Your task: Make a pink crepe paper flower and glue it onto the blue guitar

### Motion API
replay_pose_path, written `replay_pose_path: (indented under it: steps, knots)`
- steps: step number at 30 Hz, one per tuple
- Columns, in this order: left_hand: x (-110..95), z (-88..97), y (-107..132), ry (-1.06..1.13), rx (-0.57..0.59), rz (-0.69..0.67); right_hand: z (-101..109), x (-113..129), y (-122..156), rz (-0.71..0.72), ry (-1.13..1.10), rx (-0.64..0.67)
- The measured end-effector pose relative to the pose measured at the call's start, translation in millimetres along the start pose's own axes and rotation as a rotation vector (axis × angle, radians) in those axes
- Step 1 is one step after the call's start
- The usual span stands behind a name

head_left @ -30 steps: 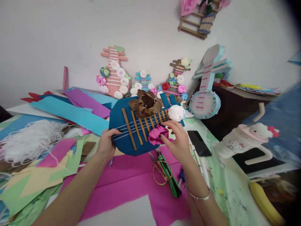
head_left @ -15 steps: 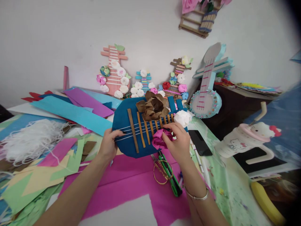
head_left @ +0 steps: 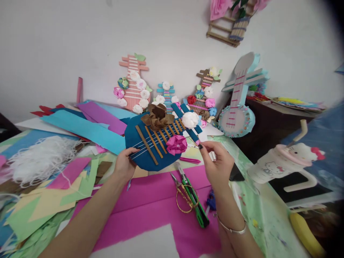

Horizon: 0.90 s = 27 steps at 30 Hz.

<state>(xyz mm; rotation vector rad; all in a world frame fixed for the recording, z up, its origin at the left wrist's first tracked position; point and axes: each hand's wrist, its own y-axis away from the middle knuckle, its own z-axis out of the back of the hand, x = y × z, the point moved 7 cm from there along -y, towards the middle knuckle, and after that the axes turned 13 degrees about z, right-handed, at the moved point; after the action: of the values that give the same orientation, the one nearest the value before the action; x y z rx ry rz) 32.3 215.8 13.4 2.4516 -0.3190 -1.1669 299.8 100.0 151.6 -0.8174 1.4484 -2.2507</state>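
My left hand [head_left: 125, 163] grips the rounded end of a blue paper lute [head_left: 145, 163], thumb on top, fingers hidden beneath. Thin white strings and several brown strips cross its face. On it sit a brown paper flower [head_left: 157, 116], a pink paper flower [head_left: 176, 144] and a white paper flower [head_left: 190, 120]. My right hand [head_left: 217, 161] is closed in a pinch at the tip of the lute's lower peg, right of the pink flower. Below the lute lie gold-handled scissors [head_left: 184, 199] and a green utility knife [head_left: 195, 202] on magenta paper [head_left: 129, 211].
White string [head_left: 40, 161] and paper scraps [head_left: 53, 200] cover the left side. Finished paper lutes [head_left: 134, 89] lean on the wall. At right are a phone [head_left: 236, 173], a tumbler with straw [head_left: 279, 163], a banana [head_left: 306, 234] and a blue-handled tool [head_left: 211, 200].
My right hand has left the pink flower, which stays on the lute, and moved right to the lower peg's tip. The lute has tilted and shifted slightly left.
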Motion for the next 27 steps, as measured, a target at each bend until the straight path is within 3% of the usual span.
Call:
replay_pose_path:
  steps: [3,11,27]
  knots:
    - [5,-0.7,-3,0.031,0.037,0.041,-6,-2,3,-0.022,-0.006,0.011]
    - [22,-15.7,8,0.083,0.134,0.086,-40,18,13,0.144,0.077,0.166]
    - [27,-16.6,8,0.088,0.159,0.055,-51,14,19,0.125,0.150,0.305]
